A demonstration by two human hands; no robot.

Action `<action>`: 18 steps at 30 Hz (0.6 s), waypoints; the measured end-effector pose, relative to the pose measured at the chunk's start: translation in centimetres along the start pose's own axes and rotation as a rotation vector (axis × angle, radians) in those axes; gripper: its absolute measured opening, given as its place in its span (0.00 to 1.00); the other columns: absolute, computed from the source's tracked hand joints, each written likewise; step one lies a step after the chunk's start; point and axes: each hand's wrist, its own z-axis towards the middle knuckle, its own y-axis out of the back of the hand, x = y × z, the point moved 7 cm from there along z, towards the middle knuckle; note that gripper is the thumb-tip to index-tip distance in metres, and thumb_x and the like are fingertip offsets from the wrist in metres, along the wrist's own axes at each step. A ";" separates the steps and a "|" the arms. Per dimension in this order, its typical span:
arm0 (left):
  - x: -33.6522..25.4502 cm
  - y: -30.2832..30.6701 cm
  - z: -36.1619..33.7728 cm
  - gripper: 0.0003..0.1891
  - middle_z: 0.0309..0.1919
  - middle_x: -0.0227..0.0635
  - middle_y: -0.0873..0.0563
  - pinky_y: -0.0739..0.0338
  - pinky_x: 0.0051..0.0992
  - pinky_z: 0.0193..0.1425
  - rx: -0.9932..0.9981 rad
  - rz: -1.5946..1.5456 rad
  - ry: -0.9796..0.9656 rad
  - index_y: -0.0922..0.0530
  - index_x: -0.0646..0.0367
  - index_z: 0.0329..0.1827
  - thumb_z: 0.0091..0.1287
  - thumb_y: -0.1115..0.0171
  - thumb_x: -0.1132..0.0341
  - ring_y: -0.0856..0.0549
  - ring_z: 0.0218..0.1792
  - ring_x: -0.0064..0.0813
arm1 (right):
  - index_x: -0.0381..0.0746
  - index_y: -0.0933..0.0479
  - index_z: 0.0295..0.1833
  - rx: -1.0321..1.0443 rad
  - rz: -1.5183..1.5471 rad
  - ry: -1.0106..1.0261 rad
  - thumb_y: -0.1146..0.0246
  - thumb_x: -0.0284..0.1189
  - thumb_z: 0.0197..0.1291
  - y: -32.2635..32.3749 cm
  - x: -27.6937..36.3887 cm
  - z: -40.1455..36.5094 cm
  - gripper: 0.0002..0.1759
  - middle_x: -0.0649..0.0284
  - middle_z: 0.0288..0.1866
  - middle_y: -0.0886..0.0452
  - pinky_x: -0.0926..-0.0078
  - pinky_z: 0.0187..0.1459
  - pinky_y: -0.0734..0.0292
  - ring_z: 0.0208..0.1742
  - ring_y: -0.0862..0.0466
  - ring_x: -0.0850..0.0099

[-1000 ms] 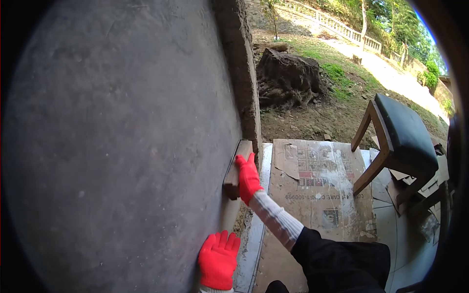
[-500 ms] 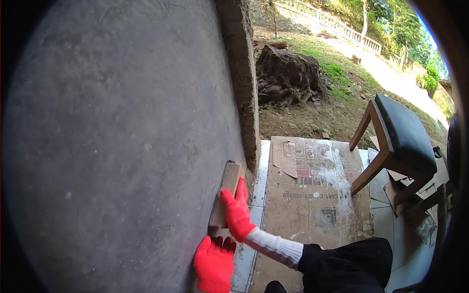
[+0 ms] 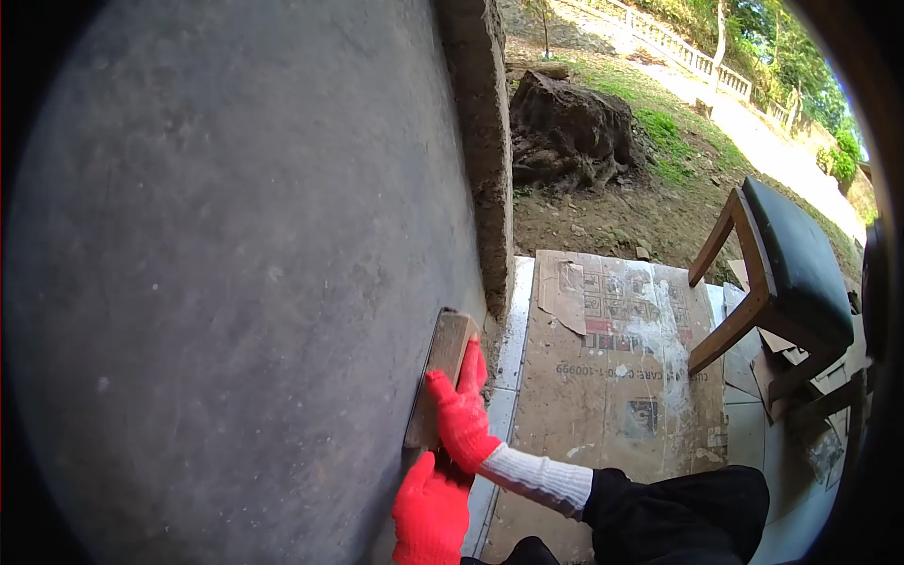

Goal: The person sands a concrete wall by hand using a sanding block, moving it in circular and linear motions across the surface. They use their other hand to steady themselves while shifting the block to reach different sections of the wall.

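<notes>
A wooden block [image 3: 436,377] lies with its face against the grey wall [image 3: 254,264], close to the wall's right edge. My right hand [image 3: 463,419], in a red glove with a white cuff, is closed around the block's right side, thumb on its face and fingers along its far edge. Just below, my left hand [image 3: 431,513], also in a red glove, is at the block's lower end, its thumb raised against it. The left fingers curl behind the lower end and are partly hidden by shadow and the right hand.
Stained flat cardboard [image 3: 612,377] covers part of the tiled floor [image 3: 744,433]. A stool with a dark padded seat [image 3: 796,264] stands at the right, near cardboard scraps. A large stump [image 3: 570,132] sits on the ground outside. My dark-clothed leg is at the lower right.
My left hand has moved up and right to the block's lower end. The block tilts slightly differently under my right hand. The whole view has shifted a little.
</notes>
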 end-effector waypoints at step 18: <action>-1.1 -0.7 -3.8 0.30 0.73 0.47 0.42 0.49 0.46 0.75 -0.162 0.227 -0.153 0.42 0.64 0.72 0.69 0.50 0.60 0.41 0.72 0.48 | 0.43 0.55 0.78 -0.005 0.294 -0.277 0.41 0.45 0.61 1.1 -3.3 10.1 0.46 0.47 0.76 0.52 0.65 0.67 0.40 0.72 0.41 0.57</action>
